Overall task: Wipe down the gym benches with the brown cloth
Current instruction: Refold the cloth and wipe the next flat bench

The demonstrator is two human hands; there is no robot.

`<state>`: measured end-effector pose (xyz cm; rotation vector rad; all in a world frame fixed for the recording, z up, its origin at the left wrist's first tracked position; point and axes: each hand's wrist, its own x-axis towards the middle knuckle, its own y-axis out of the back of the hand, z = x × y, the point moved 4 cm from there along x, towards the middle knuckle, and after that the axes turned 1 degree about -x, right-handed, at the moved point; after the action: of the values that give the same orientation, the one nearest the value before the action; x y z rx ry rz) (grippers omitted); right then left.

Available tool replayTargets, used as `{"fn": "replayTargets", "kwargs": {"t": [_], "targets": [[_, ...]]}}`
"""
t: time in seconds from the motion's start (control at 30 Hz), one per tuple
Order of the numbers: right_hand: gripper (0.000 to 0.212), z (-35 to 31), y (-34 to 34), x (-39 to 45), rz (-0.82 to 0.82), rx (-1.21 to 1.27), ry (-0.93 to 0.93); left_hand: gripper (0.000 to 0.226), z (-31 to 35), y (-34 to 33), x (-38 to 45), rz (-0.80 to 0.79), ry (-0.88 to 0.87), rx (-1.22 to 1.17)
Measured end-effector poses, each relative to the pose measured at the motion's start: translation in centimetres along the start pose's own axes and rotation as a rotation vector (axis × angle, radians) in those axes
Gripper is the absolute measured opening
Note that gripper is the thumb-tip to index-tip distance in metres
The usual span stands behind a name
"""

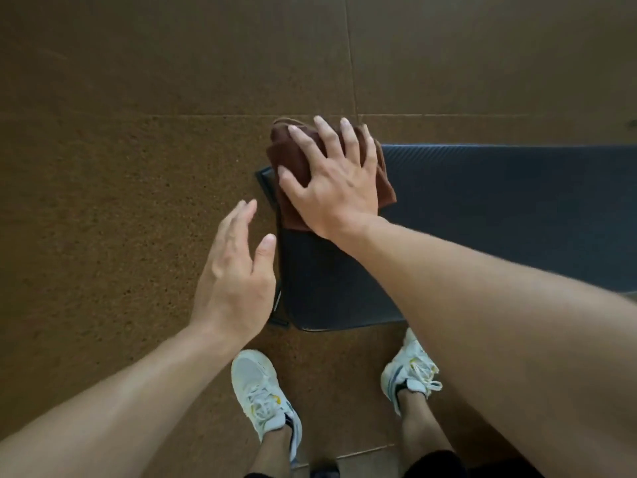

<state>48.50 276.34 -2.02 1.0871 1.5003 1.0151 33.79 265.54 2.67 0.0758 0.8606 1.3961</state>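
Right hand nearest, grip flat and spread, pressing brown cloth onto far left corner of worktop. Left hand empty, fingers loose. Wiping underway; next, sweep along pad.

Brown cloth on bench

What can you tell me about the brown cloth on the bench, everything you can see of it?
The dark brown terry-like cloth is folded into a thick, soft pad of several layers, its edges uneven. It lies flat on the left end of the dark padded gym bench, its far corner overhanging the bench edge above the brown speckled floor. The right hand presses down on it, palm flat and fingers spread, covering its middle. The left hand hovers open nearby, not touching it.
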Motion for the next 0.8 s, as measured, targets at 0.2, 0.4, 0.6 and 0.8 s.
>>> {"fn": "replayTargets", "kwargs": {"t": [0.2,0.4,0.6,0.8], "targets": [[0.065,5.6,-1.8,-18.8,0.047,0.057,-0.167,0.075,4.3,-2.8,0.1,-0.068,-0.136,0.181],[0.064,11.4,-1.0,-13.5,0.032,0.087,-0.253,0.117,7.8,-8.4,-0.3,-0.286,-0.180,0.585],[0.065,15.6,1.6,-3.7,0.029,0.107,-0.171,0.152,9.9,-12.9,1.0,-0.312,0.075,0.771],[0.065,20.6,-0.7,-22.0,-0.042,0.080,-0.097,0.159,11.5,-15.6,0.6,-0.211,0.249,0.760]]}}
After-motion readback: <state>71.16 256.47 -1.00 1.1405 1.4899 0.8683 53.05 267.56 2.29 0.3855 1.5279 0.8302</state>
